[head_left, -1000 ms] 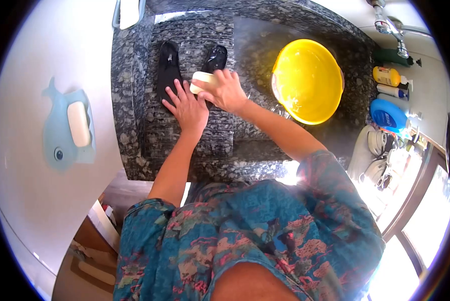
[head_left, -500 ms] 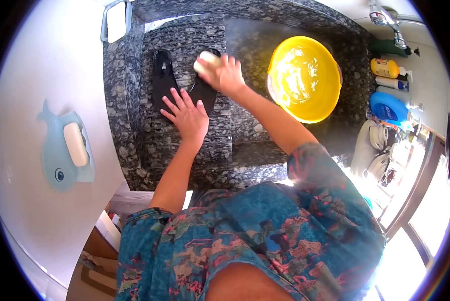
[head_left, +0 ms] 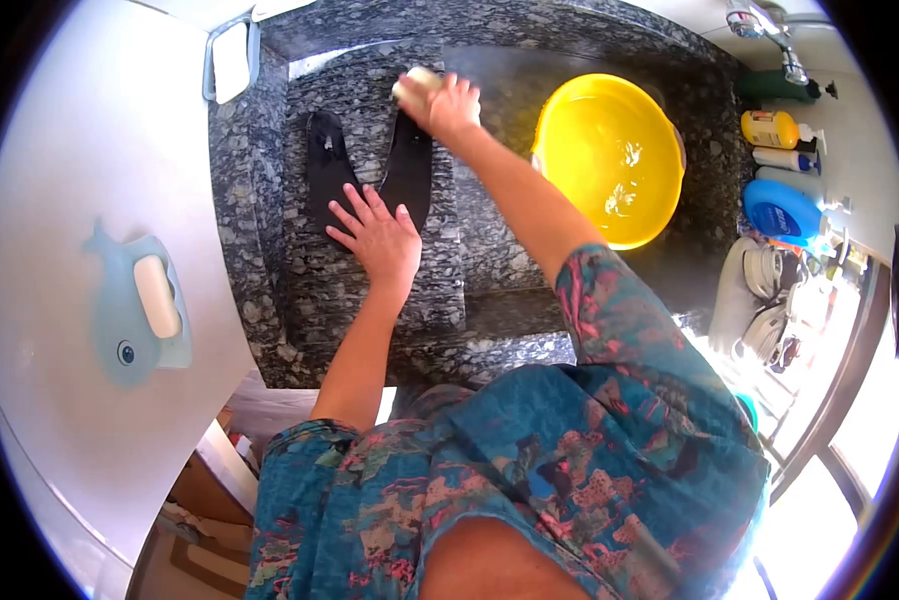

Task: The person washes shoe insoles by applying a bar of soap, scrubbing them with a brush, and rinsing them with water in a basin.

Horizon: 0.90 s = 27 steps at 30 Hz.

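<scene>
A flat black item with two long arms in a V lies wet on the ribbed granite washboard; its exact kind I cannot tell. My left hand rests with fingers spread over the lower part, where the two arms come close together. My right hand grips a cream bar of soap at the top end of the right arm. The fingers partly cover the soap. The left arm's upper end, with a small shiny mark, lies uncovered.
A yellow basin holding water stands right of the washboard, below a tap. Several bottles, including a blue bottle, line the right side. White soap sits in a dish; another bar lies on the whale-shaped holder.
My right hand has slid the soap upward, to the top end of the right arm. My left hand stays in place on the black item. The water in the basin looks calmer.
</scene>
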Motion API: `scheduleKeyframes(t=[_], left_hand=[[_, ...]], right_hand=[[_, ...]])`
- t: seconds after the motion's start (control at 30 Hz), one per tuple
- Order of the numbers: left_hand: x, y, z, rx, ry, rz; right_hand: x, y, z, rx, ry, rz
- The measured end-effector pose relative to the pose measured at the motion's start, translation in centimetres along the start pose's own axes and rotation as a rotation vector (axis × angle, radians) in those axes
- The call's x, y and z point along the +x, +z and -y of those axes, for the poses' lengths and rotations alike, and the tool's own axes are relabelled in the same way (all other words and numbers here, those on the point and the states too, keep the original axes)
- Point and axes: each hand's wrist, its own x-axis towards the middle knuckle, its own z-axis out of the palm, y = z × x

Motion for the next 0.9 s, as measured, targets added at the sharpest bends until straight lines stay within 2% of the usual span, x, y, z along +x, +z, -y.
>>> scheduleKeyframes(t=[0.03, 0.07, 0.13, 0.17, 0.23, 0.27, 0.3, 0.33, 0.37, 0.47, 0.5, 0.6, 0.67, 0.73, 0.8, 0.87, 0.9], left_hand=[[-0.1, -0.1, 0.0, -0.002, 0.0, 0.002], [-0.1, -0.3, 0.2, -0.006, 0.004, -0.004], [-1.1, -0.6, 0.4, -0.024, 0.008, 0.007], [-1.3, -0.6, 0.4, -0.016, 0.025, -0.034], [-1.5, -0.6, 0.5, -0.025, 0.023, -0.013], [-1.2, -0.6, 0.4, -0.027, 0.018, -0.013], [-1.2, -0.6, 0.4, -0.032, 0.026, -0.033], [-1.3, -0.6, 0.5, -0.033, 0.037, -0.038], [-1.3, -0.6, 0.5, -0.034, 0.047, -0.043], [-1.2, -0.4, 0.5, -0.034, 0.065, -0.057], [-1.2, -0.3, 0.5, -0.032, 0.074, -0.061], [-1.1, -0.3, 0.6, -0.042, 0.104, -0.068], [-1.1, -0.3, 0.8, -0.081, 0.121, -0.051], [-1.5, -0.5, 0.8, -0.117, 0.157, -0.058], [-2.1, -0.5, 1.1, -0.197, 0.204, -0.09], [-2.7, -0.8, 1.2, -0.173, 0.205, -0.046], [-2.8, -0.5, 1.4, -0.177, 0.214, -0.044]], right_hand=[[1.2, -2.4, -0.6, 0.131, 0.061, 0.116], [2.0, -3.2, -1.5, 0.123, 0.117, 0.144], [0.9, -2.7, -6.1, 0.444, 0.001, -0.124], [-1.4, -3.3, -8.8, 0.841, 0.012, -0.104], [-7.4, -8.1, -14.5, 1.33, 0.247, 0.095], [-9.6, -6.5, -18.6, 1.687, 0.382, 0.257], [-11.4, -3.4, -22.5, 1.911, 0.467, 0.32], [-14.0, -1.0, -25.3, 2.088, 0.513, 0.252], [-16.1, 0.7, -26.9, 2.038, 0.598, 0.084], [-17.5, 6.6, -29.6, 1.931, 0.825, -0.227], [-16.6, 8.3, -29.7, 1.839, 0.787, -0.31], [-15.7, 3.1, -27.0, 2.419, 0.433, 0.181], [-14.6, -2.9, -21.2, 2.62, 0.216, 0.485], [-13.1, -3.9, -16.3, 2.463, -0.042, 1.072], [-15.0, -7.7, -8.0, 1.434, -0.12, 0.422], [-16.3, -7.5, -2.1, 0.637, -0.374, 0.166], [-16.1, -5.8, -1.3, 0.498, -0.338, 0.066]])
